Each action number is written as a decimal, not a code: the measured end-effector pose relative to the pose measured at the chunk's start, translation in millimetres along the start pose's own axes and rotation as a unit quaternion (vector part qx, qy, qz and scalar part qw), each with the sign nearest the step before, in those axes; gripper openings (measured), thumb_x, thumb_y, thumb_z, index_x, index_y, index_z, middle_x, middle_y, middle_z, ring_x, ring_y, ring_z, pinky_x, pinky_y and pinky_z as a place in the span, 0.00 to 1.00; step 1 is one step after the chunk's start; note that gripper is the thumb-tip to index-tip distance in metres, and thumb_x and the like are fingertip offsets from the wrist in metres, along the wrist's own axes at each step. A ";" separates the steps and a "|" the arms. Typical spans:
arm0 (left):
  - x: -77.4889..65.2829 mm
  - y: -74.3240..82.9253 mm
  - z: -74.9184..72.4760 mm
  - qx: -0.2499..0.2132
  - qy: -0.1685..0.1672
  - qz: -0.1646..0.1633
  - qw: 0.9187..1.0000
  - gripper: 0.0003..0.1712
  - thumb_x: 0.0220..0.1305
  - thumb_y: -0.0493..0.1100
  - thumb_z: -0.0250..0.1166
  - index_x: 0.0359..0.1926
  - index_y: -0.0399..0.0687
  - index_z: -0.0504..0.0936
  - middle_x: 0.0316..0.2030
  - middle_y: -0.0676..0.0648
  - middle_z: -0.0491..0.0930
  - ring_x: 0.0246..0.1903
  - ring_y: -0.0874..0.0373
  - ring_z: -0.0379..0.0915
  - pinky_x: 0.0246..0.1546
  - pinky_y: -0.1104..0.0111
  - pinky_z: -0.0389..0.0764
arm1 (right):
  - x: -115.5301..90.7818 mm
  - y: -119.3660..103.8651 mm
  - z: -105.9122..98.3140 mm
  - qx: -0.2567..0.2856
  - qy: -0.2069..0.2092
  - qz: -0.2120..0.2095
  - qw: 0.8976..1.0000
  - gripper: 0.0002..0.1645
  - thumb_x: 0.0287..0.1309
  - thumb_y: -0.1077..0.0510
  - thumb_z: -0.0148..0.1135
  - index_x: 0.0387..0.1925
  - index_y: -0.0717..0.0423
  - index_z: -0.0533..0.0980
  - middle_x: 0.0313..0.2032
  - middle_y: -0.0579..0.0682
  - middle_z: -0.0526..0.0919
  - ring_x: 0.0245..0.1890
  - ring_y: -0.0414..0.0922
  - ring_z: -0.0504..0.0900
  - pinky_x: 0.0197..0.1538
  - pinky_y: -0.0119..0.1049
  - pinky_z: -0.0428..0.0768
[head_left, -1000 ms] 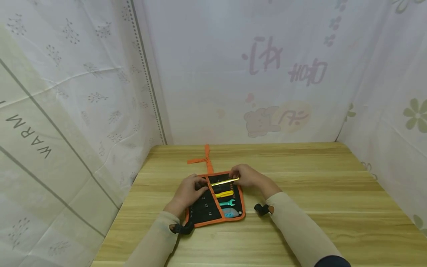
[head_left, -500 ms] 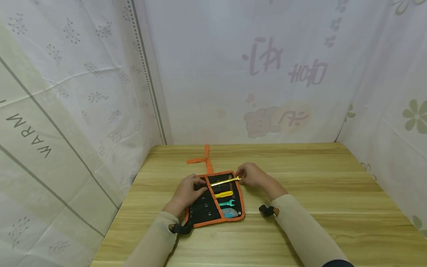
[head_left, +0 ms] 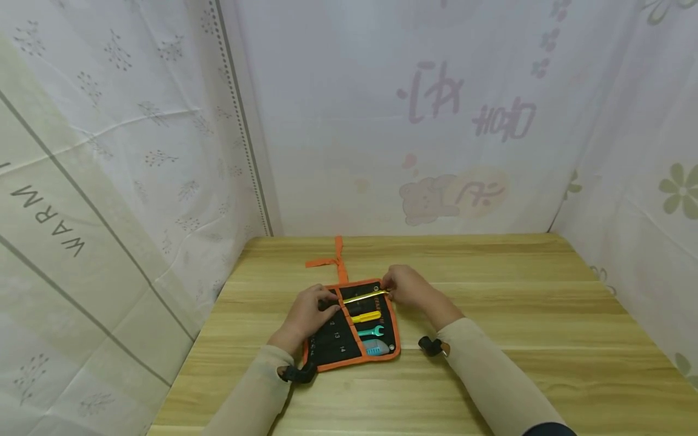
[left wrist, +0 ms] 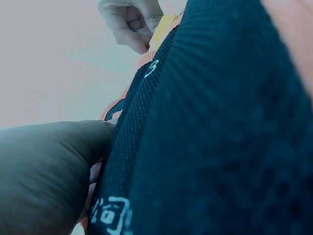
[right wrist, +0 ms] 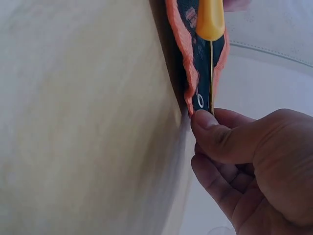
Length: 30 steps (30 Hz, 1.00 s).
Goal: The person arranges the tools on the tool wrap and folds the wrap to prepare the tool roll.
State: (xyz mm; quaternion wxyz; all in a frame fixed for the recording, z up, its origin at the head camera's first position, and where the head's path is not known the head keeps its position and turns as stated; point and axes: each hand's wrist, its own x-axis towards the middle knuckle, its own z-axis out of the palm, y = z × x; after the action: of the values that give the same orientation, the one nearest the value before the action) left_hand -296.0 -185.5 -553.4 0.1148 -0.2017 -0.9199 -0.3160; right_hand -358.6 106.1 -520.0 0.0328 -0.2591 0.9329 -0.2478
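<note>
A black tool roll [head_left: 325, 346] with orange trim lies spread on the table, numbers printed on its pockets. My left hand [head_left: 306, 315] grips its upper left part, fingertips at the orange pocket edge; in the left wrist view the thumb [left wrist: 54, 166] lies against the black fabric. A gold wrench [head_left: 362, 297] stands partly out of the top pocket. Its outer end is pinched between thumb and fingers of my right hand [head_left: 409, 286]; the right wrist view shows the wrench edge-on. Below it sit a yellow screwdriver handle [head_left: 366, 317], a teal open-end wrench [head_left: 372, 331] and a grey-blue handle [head_left: 376, 347].
Orange tie straps [head_left: 340, 266] stretch from the roll toward the back of the wooden table [head_left: 480, 266]. Patterned white curtains [head_left: 354, 121] enclose the table behind and at both sides. A black wrist camera [head_left: 297, 372] sits on each forearm.
My right hand first moved a little right with the gold wrench, baring its open end, then came slightly back left. My left hand and the tool roll stayed in place.
</note>
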 end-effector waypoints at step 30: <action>4.5 1.9 1.1 0.015 0.027 0.023 0.999 0.06 0.68 0.42 0.74 0.33 0.57 0.89 0.33 0.63 0.78 0.33 0.66 0.75 0.37 0.65 0.81 | 10.5 -34.0 18.5 -0.030 -0.048 -0.017 0.998 0.17 0.62 0.75 0.67 0.45 0.54 0.89 0.43 0.48 0.86 0.48 0.46 0.84 0.50 0.38 0.85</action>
State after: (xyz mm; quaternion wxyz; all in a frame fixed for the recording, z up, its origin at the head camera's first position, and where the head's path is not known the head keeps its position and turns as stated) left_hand -299.2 -182.2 -551.8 0.1497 -0.2126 -0.9164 -0.3043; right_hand -348.2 67.3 -519.2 0.0661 -0.2872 0.9328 -0.2073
